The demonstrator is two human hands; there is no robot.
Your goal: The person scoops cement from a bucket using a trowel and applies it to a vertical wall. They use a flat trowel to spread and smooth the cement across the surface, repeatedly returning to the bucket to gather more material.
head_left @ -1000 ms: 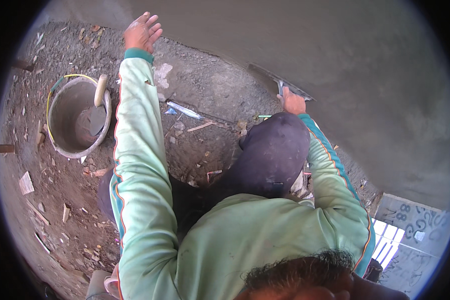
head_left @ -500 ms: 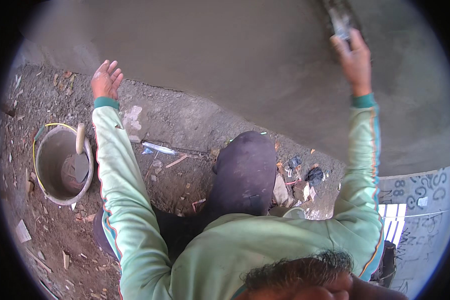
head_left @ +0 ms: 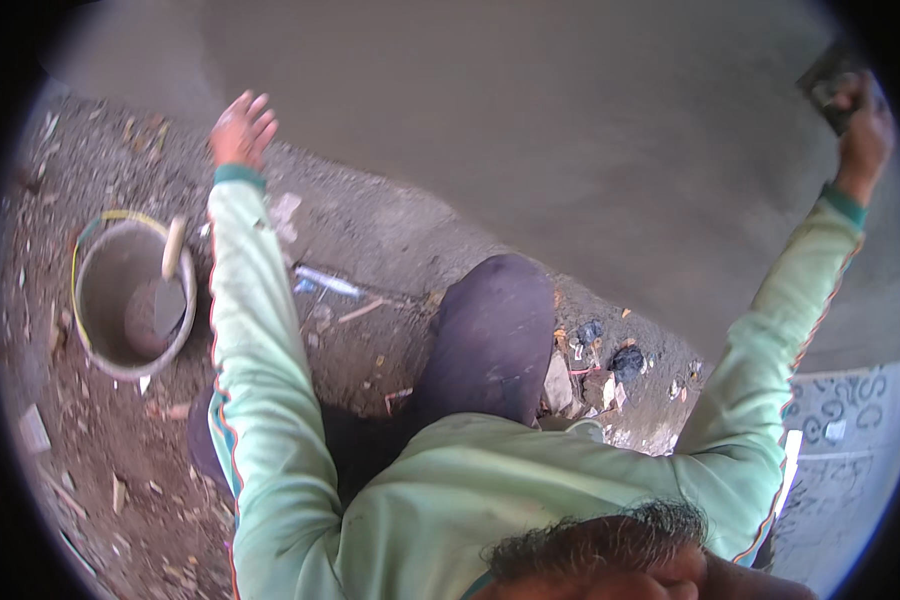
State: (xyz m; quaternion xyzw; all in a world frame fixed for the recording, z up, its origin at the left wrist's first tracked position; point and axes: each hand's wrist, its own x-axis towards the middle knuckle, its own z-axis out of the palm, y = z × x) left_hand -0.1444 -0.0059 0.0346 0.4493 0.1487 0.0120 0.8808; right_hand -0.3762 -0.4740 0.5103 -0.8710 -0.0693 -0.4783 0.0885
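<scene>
My right hand (head_left: 863,125) grips a dark flat plastering trowel (head_left: 820,88) against the smooth grey plastered wall (head_left: 570,120), high at the right of the view. My left hand (head_left: 245,130) is raised near the bottom edge of the plaster at the upper left, fingers apart and holding nothing. Below and left of it sits a round bucket (head_left: 110,310) with grey residue inside and a yellow handle. A second trowel rests in the bucket, its wooden handle (head_left: 173,247) standing up over the rim and its grey blade (head_left: 168,307) inside.
Dirt ground (head_left: 100,450) strewn with chips and scraps runs along the wall's foot. A long pale strip (head_left: 325,280) lies before me. Rubbish with dark crumpled plastic (head_left: 626,362) lies right of my bent knee (head_left: 485,330). A grey surface with painted scrawls (head_left: 830,480) is at the lower right.
My right hand has swept the trowel up from low beside my knee, then rightward across the plaster. My left hand dropped and shifted left, then rose slightly, staying open.
</scene>
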